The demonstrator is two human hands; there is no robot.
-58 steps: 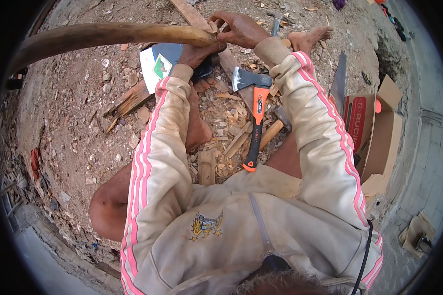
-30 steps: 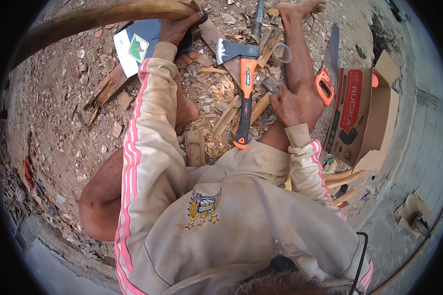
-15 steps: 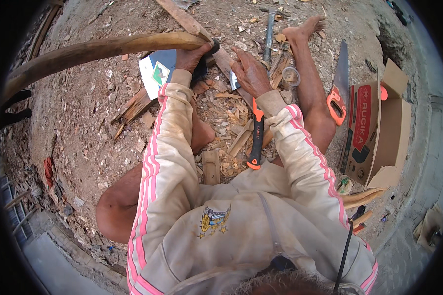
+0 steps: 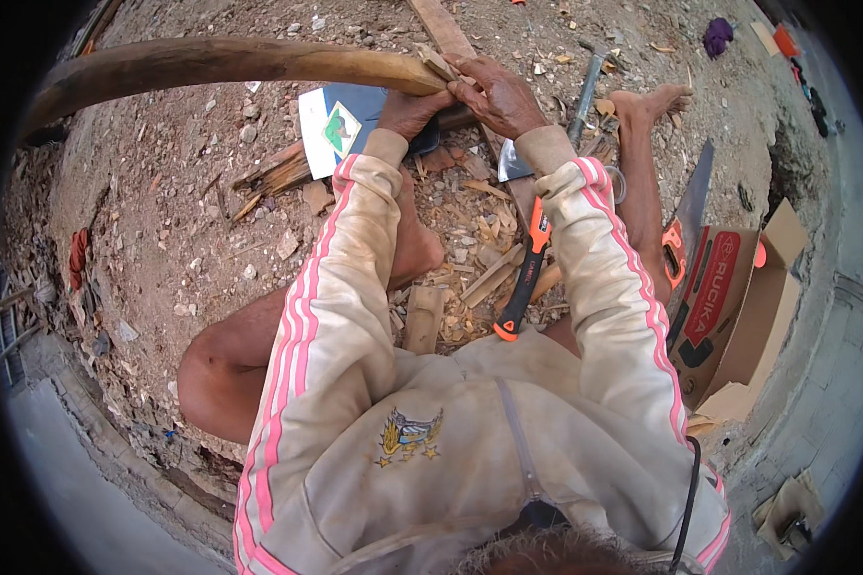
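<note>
My left hand (image 4: 412, 111) is wrapped round the end of a long curved wooden pole (image 4: 259, 59), which reaches in from the upper left. My right hand (image 4: 494, 96) meets it at that end, fingers closed on a small wood piece (image 4: 436, 62) against the pole. An orange-and-black axe (image 4: 523, 287) lies below, its head partly hidden by my right arm. A wooden board (image 4: 441, 29) runs beneath the pole's end, and a blue-and-white sheet with a green picture (image 4: 314, 134) lies beside my left wrist.
A hammer (image 4: 585, 91) lies beyond my right hand. A handsaw (image 4: 686, 211) and open cardboard box (image 4: 738, 335) are right of my outstretched leg (image 4: 642, 192). Wood chips, offcuts (image 4: 494, 273) and rubble surround me; a concrete edge (image 4: 815, 355) borders the right.
My right hand went down beside the right thigh, came back up open over the axe, and is now at the pole's end. My left hand has stayed on the pole.
</note>
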